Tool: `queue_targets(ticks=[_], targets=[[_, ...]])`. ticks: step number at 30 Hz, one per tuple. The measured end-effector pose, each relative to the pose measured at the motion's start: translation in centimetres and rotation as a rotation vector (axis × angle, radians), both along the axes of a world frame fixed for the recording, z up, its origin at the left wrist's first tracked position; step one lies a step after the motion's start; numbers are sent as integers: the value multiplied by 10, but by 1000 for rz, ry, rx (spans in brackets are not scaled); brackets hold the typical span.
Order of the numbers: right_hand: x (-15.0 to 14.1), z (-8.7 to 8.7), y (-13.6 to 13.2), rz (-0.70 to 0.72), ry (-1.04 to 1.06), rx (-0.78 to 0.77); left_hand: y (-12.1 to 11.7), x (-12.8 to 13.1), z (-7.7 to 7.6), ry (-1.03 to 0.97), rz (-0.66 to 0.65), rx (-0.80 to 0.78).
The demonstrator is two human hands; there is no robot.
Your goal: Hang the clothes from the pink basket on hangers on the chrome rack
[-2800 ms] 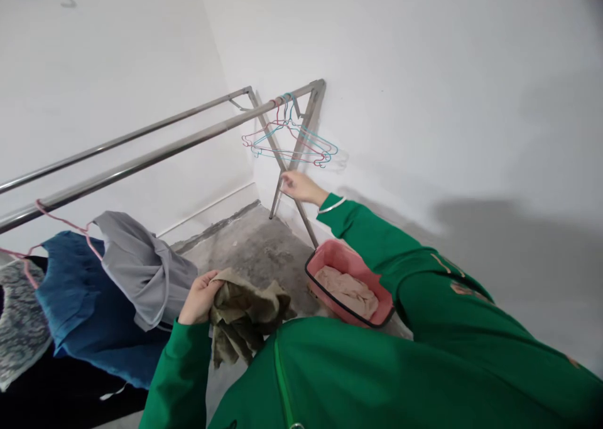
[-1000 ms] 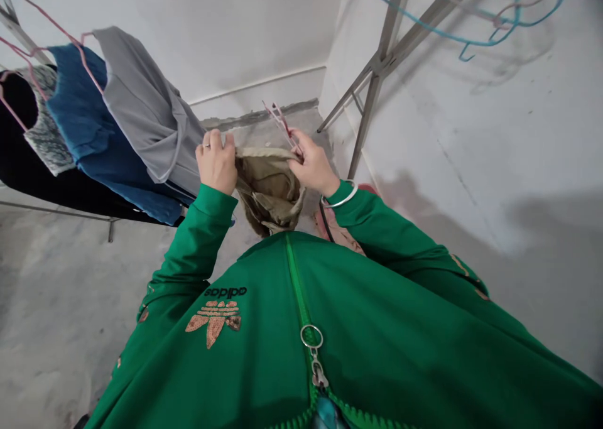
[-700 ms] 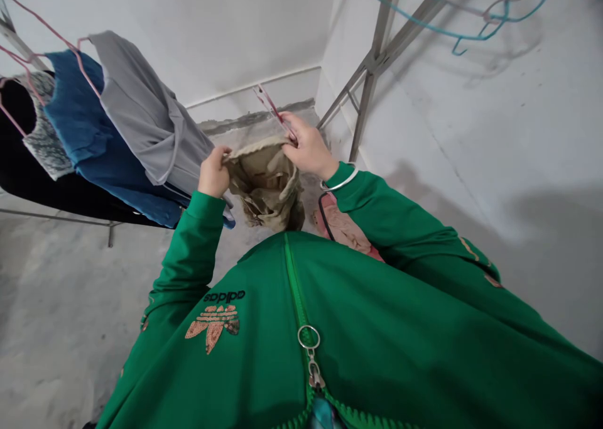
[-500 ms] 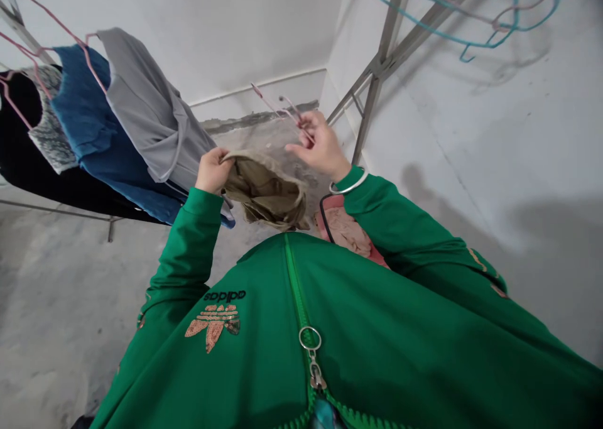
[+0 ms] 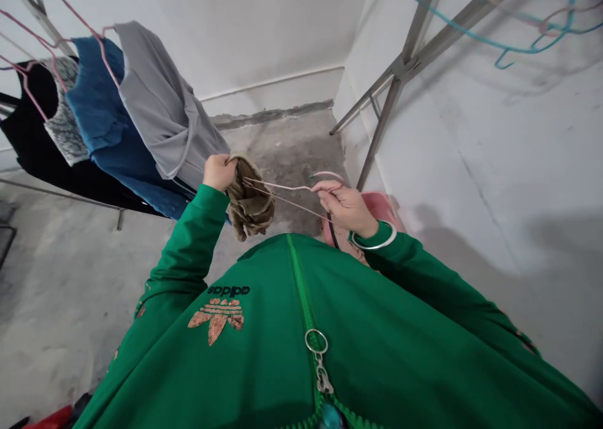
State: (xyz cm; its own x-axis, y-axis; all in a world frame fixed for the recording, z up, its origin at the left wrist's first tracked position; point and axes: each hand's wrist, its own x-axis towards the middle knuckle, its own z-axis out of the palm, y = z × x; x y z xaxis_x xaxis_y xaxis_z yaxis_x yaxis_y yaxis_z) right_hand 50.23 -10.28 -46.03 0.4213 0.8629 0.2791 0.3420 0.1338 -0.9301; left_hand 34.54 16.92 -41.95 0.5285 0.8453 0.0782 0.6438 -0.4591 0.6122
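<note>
My left hand (image 5: 219, 172) is closed on the upper edge of an olive-brown garment (image 5: 252, 209), which hangs bunched from it; its exact kind does not show. In my right hand (image 5: 346, 206) is a thin pink clothes hanger (image 5: 282, 186), gripped near its hook. The hanger points left, and its far end reaches into the garment's opening. Folds of cloth partly hide that end. A silver bangle circles my right wrist.
On the left, a grey garment (image 5: 160, 102), a blue garment (image 5: 101, 96) and others hang on pink hangers. A pink basket (image 5: 381, 206) with cloth stands below my right hand. Metal rack legs (image 5: 386, 121) and a blue round hanger (image 5: 461, 27) are at right.
My right hand has come down and to the right, turning the hanger leftward so its end enters the garment. The garment's opening has narrowed in my left hand. The view has shifted slightly.
</note>
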Motion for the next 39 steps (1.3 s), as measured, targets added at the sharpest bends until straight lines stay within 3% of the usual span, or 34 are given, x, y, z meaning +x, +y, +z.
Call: queue_targets(ticks=[4,10,13,16,20,23,25,26,30,34,39], targets=[[-12,-12,30,2,-10,20,-19,11,2,35,-112,9],[-17,-16,79,-44,-112,80,-54,30,5,141,-350,88],[-2,-15,90,-57,-176,115,-56,30,7,198,-460,240],[19,-11,90,-58,-229,141,-48,28,9,228,-478,439],[38,-2,86,-121,-285,146,-40,29,4,233,-583,317],[36,-3,78,-384,-356,214,-37,30,1,145,-572,207],[27,-12,69,-524,-448,248,-34,28,2,74,-516,160],[20,-20,63,-527,-495,233,-33,27,4,44,-486,142],[-9,-64,54,-360,-574,-72,-30,22,14,-47,-420,107],[-13,-101,74,-453,-362,-336,-38,21,24,-92,-524,44],[25,-121,98,-447,44,-407,-35,10,32,-38,-620,-5]])
